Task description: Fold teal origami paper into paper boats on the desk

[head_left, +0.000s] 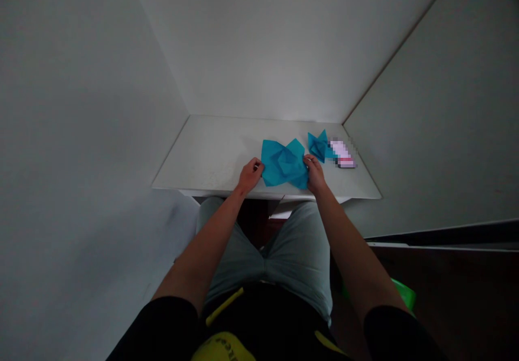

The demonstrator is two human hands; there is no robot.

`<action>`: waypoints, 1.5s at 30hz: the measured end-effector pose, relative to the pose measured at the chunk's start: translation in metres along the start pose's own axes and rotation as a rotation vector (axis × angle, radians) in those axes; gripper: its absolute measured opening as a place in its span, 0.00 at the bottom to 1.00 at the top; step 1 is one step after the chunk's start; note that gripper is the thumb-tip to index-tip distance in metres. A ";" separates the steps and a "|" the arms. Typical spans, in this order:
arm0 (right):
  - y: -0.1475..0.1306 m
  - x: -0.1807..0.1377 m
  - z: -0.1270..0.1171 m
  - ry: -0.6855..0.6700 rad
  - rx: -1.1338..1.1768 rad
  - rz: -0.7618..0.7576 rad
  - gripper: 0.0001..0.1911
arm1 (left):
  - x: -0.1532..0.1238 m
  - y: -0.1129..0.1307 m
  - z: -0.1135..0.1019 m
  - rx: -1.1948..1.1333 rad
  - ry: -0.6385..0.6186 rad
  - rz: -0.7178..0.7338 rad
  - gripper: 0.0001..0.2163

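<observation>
Both hands on a blue folded paper at the near edge of the white counter.

Blue folded paper point(284, 164) lies flat on the counter point(211, 155), centre-right, close to the front edge. Left hand point(250, 174) at its left edge, right hand point(314, 174) at its right edge. Fingers of both are curled narrow and pinch the paper's outer edges. Both forearms reach straight forward over the lap, wrists low, knuckles up. The paper looks light, thin and easy to crease, with raised flaps in the middle that would likely crush if pressed. Best held by the outer edges or corners with a light pinch, since it could slide on the smooth top. A smaller blue folded piece point(318, 145) sits further back right, touching a blurred pink-white item point(343, 154).
</observation>
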State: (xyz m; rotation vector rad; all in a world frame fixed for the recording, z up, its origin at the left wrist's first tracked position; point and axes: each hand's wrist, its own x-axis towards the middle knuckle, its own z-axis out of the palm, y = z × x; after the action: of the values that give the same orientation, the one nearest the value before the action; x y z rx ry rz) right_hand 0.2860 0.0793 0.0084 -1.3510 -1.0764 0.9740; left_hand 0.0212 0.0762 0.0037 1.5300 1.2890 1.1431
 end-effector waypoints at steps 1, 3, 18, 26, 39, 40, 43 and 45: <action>0.001 -0.001 0.002 -0.008 -0.007 0.008 0.25 | 0.001 -0.001 0.000 -0.002 -0.011 -0.002 0.07; 0.003 -0.003 0.006 -0.042 -0.005 0.033 0.26 | 0.002 -0.004 0.000 -0.011 -0.021 0.004 0.09; 0.006 -0.002 0.010 -0.055 -0.132 -0.096 0.18 | 0.008 -0.009 -0.014 -0.186 -0.116 -0.005 0.24; 0.007 -0.004 -0.003 0.004 -0.227 -0.161 0.16 | 0.005 -0.015 -0.024 -0.120 0.039 -0.076 0.25; 0.014 -0.005 -0.002 0.017 -0.198 -0.165 0.16 | 0.008 -0.018 -0.068 0.123 0.235 -0.053 0.14; 0.014 -0.005 0.000 -0.004 -0.207 -0.175 0.16 | 0.009 -0.018 -0.074 0.177 0.239 -0.048 0.14; 0.014 -0.006 0.002 -0.023 -0.240 -0.187 0.15 | 0.013 -0.018 -0.091 0.281 0.266 -0.046 0.12; 0.014 -0.007 0.002 -0.029 -0.259 -0.154 0.15 | 0.018 -0.017 -0.103 0.306 0.324 -0.081 0.11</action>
State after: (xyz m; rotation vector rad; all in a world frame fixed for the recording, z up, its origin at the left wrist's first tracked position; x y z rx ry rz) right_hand 0.2831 0.0736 -0.0056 -1.4396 -1.3429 0.7615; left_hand -0.0817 0.0998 0.0169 1.5306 1.7967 1.2182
